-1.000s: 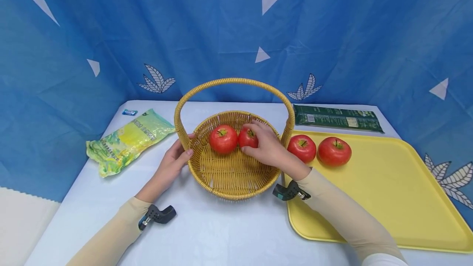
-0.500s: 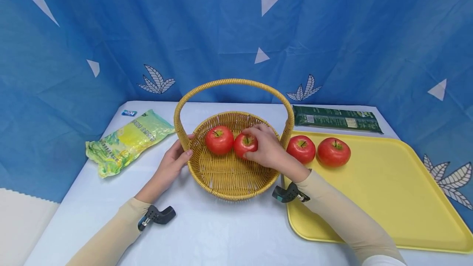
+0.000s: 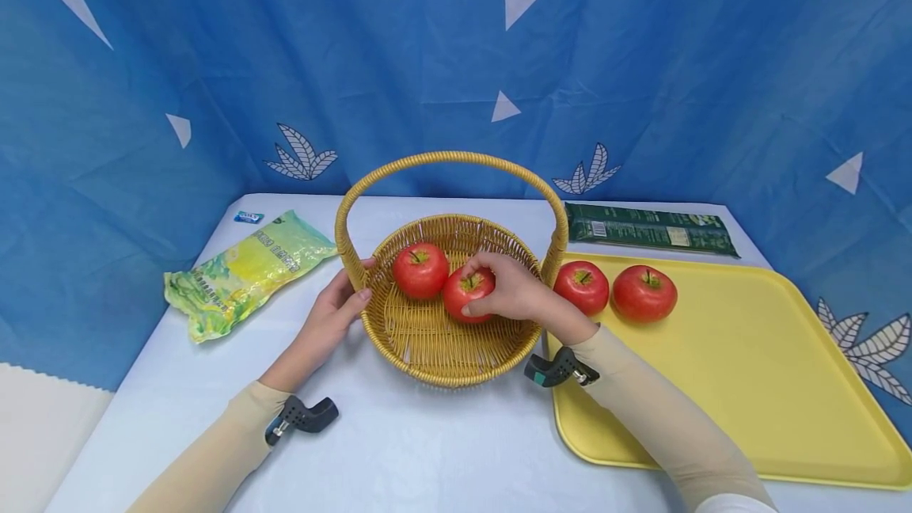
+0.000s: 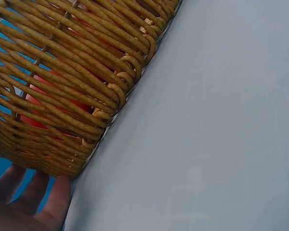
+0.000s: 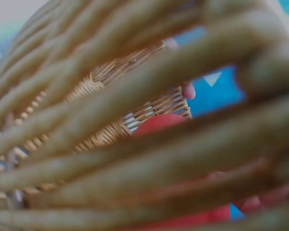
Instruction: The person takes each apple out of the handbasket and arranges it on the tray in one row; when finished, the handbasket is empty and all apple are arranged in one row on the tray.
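- Wicker basket (image 3: 427, 343): round, tan open weave, tall wrapped handle (image 3: 450, 157) arching over it; stands on the white tabletop (image 3: 420, 450).
- Left hand (image 3: 342, 302): gripping the basket's left side at the handle base, thumb over the rim, fingers outside.
- Right hand (image 3: 511, 290): inside the basket, fingers and thumb curled round the front apple (image 3: 457, 305), which is glossy, red, rounded, stem up.
- Rear apple (image 3: 420, 271): similar skin and shape; in the basket, just left of the front apple.
- Smooth yellow tray (image 3: 741, 386): rectangular, rounded corners; two more red apples (image 3: 644, 294) side by side near its far left corner.
- Versus 1.0 s ago: front apple has shifted left and nearer the person, less covered by the fingers; rear apple slightly left. Left-hand grip unchanged.
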Motion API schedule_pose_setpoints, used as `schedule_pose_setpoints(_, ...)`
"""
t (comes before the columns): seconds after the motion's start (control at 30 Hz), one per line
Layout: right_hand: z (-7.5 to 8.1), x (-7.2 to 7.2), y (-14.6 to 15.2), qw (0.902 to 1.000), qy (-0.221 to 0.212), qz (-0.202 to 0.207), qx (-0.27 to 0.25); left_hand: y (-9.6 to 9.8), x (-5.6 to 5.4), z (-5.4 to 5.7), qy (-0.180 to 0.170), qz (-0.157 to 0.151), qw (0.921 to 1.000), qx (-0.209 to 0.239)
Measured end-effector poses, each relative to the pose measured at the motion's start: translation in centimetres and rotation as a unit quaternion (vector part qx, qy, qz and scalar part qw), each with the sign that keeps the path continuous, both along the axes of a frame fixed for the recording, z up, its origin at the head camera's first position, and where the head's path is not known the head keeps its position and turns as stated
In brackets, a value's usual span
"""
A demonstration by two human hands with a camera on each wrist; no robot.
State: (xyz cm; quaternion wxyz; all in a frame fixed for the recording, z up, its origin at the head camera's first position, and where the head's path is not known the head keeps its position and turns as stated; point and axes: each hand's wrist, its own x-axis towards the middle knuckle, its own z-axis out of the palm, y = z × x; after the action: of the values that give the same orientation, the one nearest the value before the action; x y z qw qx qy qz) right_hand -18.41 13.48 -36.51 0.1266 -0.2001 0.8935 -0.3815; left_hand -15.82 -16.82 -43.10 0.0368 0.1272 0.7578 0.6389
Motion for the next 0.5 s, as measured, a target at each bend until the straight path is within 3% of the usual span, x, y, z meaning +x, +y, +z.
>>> schedule_pose_setpoints(0.37,0.08,-0.07,-0.09,0.9995,-0.029,0.003,-0.009,0.09,-0.16,-0.10,0.004,0.003,1.0000,0.003)
schedule_pose_setpoints(0.5,0.18,0.10,-0.10,0.9990,-0.034,0.027,-0.009,0.12,-0.19,-0.20,0.007,0.005,0.9999,0.009)
